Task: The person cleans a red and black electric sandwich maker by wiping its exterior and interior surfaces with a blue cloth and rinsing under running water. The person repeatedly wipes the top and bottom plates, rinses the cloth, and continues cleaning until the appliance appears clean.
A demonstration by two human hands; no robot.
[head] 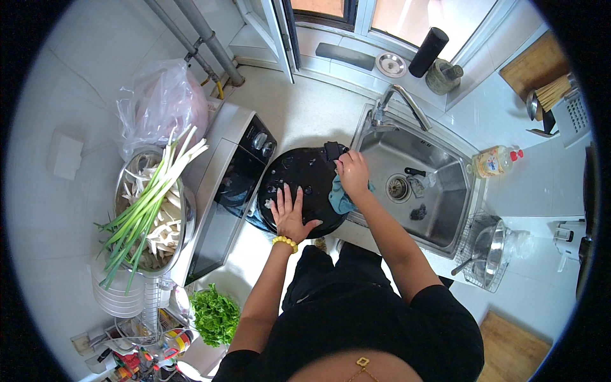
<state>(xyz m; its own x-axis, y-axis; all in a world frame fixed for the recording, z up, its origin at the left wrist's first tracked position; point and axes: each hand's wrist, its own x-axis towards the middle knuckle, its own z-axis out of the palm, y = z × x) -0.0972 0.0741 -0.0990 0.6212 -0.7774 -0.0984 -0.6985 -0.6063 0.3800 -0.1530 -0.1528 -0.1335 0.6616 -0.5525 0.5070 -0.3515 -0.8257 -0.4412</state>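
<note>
A round black lid or pan [305,184], with wet-looking spots on its surface, lies between the oven and the sink. My left hand [292,217], a yellow bead bracelet at its wrist, rests on it with spread fingers. Near its right edge, my right hand [352,172] has curled fingers over a teal cloth [341,196], which hangs below the hand. A black clip-like part or handle [334,151] stands at the rim beside my right fingertips. How the fingers grip the cloth is partly hidden.
To the right is a steel sink [441,210] with a faucet [405,102] and a black-handled tool [415,172]. At left, a steel bowl [188,210] of mushrooms and scallions [152,198] stands on the oven [219,191]. Leafy greens [215,315] sit lower left; a detergent bottle [494,161] stands right.
</note>
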